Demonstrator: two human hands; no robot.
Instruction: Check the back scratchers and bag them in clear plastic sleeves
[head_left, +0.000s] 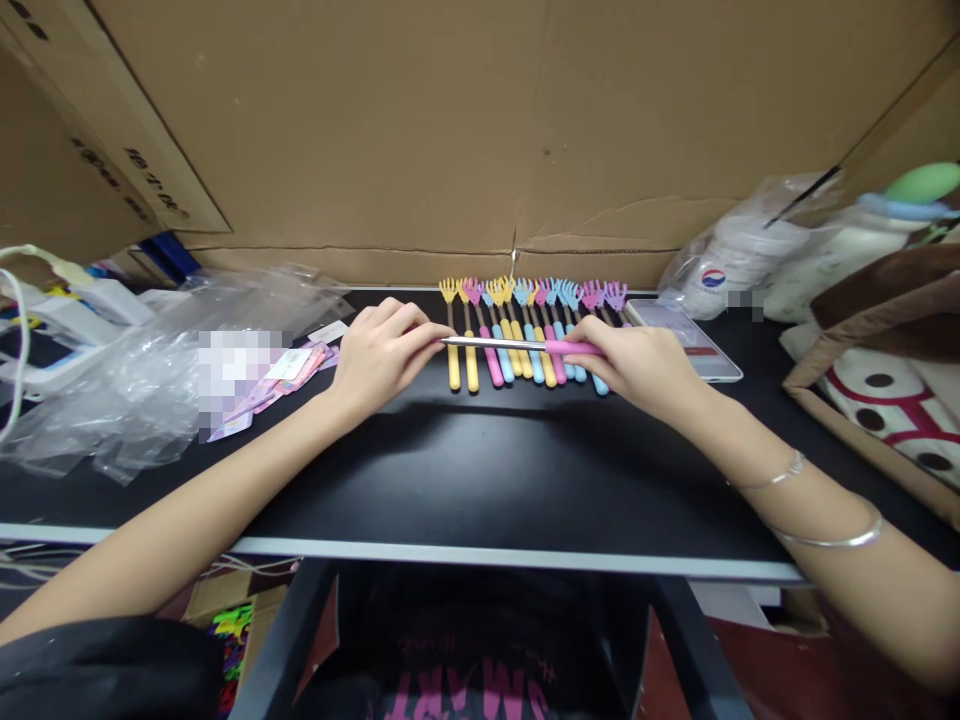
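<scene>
A row of several small back scratchers (525, 330) with hand-shaped heads and yellow, pink and blue handles lies side by side at the back of the black table (465, 470). Held crosswise just above this row is one extended scratcher (510, 345) with a silver telescopic rod and a pink handle. My right hand (637, 365) grips the pink handle. My left hand (382, 350) pinches the far end of the rod, with the head hidden inside the fingers.
Crumpled clear plastic bags (150, 370) and pink printed cards (289, 375) lie left. A phone (686, 340) lies right of the row, with bagged items (742, 255) and a brown fabric bag (885, 340) beyond. Cardboard (480, 130) walls the back.
</scene>
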